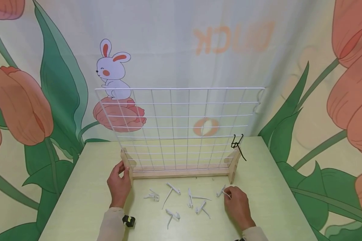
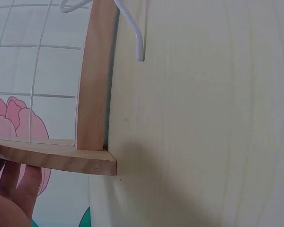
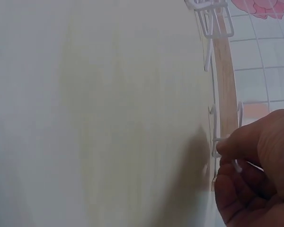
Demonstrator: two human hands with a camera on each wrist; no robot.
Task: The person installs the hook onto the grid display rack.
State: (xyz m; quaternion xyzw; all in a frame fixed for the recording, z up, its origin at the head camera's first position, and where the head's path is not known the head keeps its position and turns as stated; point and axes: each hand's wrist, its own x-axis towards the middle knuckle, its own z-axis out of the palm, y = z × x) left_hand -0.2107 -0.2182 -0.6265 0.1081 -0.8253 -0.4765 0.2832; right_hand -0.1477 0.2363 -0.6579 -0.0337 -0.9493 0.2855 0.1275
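Note:
A white wire grid panel stands upright in a wooden stand. My left hand grips the stand's left side piece; in the left wrist view its fingers curl round the wooden edge. In front of the stand's right end, my right hand pinches a white wire hook between thumb and fingers, just above the table. The right wrist view shows this hook's looped end beyond the fingertips. A black hook hangs on the grid's lower right part.
Several loose white hooks lie on the pale table between the hands, in front of the stand. Behind the table hangs a curtain printed with tulips and a rabbit. A small black object sits at the left wrist.

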